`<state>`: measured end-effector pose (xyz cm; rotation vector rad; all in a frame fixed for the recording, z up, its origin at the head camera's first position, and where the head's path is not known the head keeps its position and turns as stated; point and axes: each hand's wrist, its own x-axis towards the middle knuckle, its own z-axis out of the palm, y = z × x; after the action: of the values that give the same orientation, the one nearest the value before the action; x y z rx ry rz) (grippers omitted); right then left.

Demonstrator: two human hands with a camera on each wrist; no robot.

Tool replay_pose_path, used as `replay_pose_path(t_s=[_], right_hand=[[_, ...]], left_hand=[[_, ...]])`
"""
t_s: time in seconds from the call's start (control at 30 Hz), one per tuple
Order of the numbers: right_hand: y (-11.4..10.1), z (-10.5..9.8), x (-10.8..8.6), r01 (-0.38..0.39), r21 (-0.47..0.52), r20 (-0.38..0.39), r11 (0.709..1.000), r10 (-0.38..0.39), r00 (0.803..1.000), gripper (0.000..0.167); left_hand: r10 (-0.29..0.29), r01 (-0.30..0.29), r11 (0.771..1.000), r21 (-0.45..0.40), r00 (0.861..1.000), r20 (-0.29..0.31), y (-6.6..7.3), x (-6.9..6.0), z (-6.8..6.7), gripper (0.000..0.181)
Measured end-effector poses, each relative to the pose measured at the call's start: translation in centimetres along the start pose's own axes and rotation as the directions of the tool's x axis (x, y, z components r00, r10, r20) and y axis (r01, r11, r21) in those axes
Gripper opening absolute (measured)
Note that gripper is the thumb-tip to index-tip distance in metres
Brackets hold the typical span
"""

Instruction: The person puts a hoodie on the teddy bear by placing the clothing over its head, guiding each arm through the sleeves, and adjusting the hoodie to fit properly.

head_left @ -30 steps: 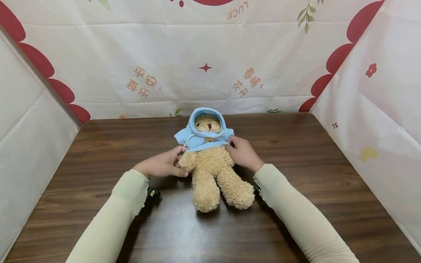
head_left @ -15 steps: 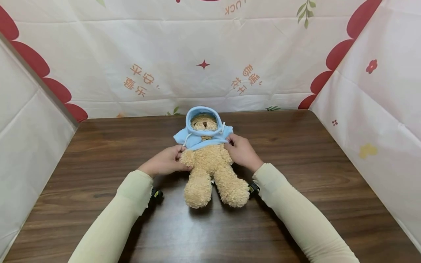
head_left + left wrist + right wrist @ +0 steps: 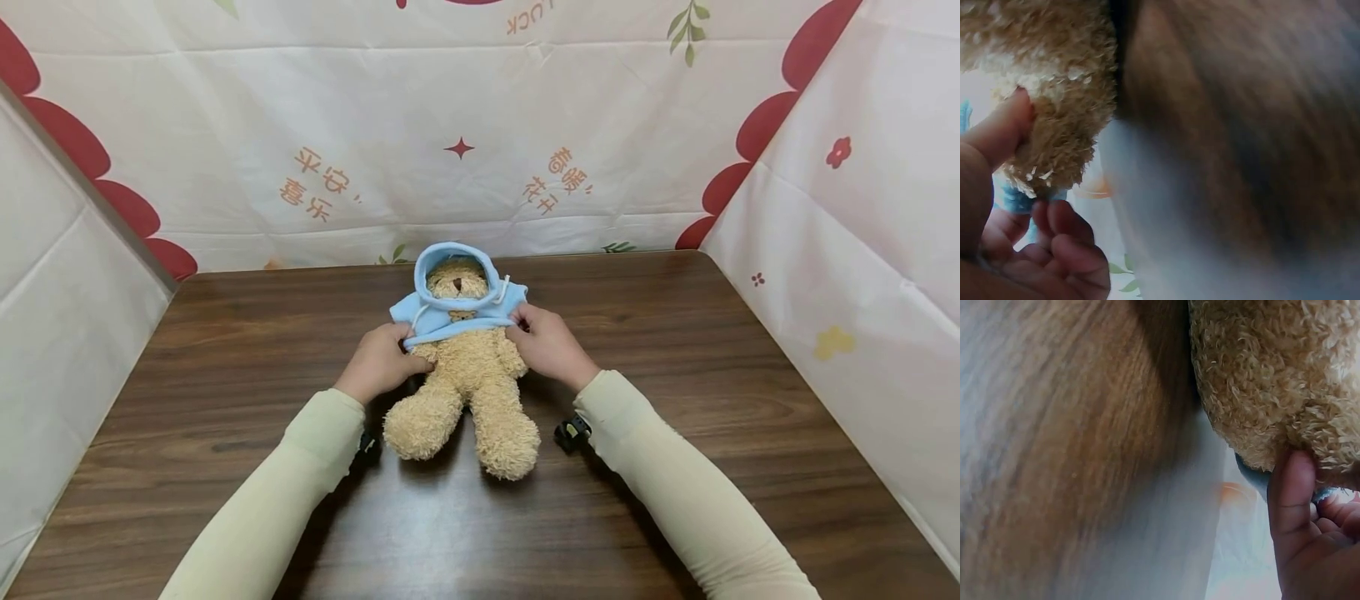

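Both the left hand (image 3: 378,360) and the right hand (image 3: 553,346) grip the hem of a blue hoodie (image 3: 435,322), its hood (image 3: 450,249) framing the face of a bear (image 3: 471,367) lying face-up on the bench (image 3: 675,400).

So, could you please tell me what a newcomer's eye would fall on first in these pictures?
Most likely the fluffy tan teddy bear on the far part of the dark brown wood-grain table, legs toward the camera wearer. Next comes the light blue fabric hoodie around its upper body, hood framing its face. Then the bare left hand and right hand, at opposite ends of the hem.
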<state>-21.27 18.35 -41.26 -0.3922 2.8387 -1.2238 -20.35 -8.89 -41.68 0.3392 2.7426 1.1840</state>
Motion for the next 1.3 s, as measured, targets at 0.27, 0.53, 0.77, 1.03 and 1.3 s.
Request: replay_pose_path(t_s=[0.27,0.53,0.77,1.03,1.3], right_hand=[[-0.1,0.1,0.1,0.011,0.014,-0.007,1.000,-0.011,1.000,0.015],[-0.1,0.2,0.2,-0.016,0.021,-0.027,1.000,0.016,0.999,0.014],[0.1,0.1,0.1,-0.026,0.065,-0.039,0.998,0.028,0.999,0.012],[0.8,-1.2,-0.2,0.201,-0.119,0.037,0.972,-0.198,0.980,0.023],[1.6,-2.5,-0.5,0.405,-0.302,0.224,0.863,-0.348,0.910,0.051]], left_hand=[[-0.019,0.021,1.000,0.018,0.998,-0.066,-0.1,0.3,0.5,0.043],[-0.009,0.029,0.994,-0.105,0.984,0.178,0.5,-0.4,-1.5,0.038],[-0.046,0.066,0.995,-0.071,0.965,0.257,1.4,-1.0,-1.1,0.086],[0.039,-0.039,0.931,0.362,0.999,0.008,2.8,-2.0,-0.2,0.079],[0.200,-0.143,0.855,0.498,0.978,-0.062,3.0,-2.4,0.4,0.063]])
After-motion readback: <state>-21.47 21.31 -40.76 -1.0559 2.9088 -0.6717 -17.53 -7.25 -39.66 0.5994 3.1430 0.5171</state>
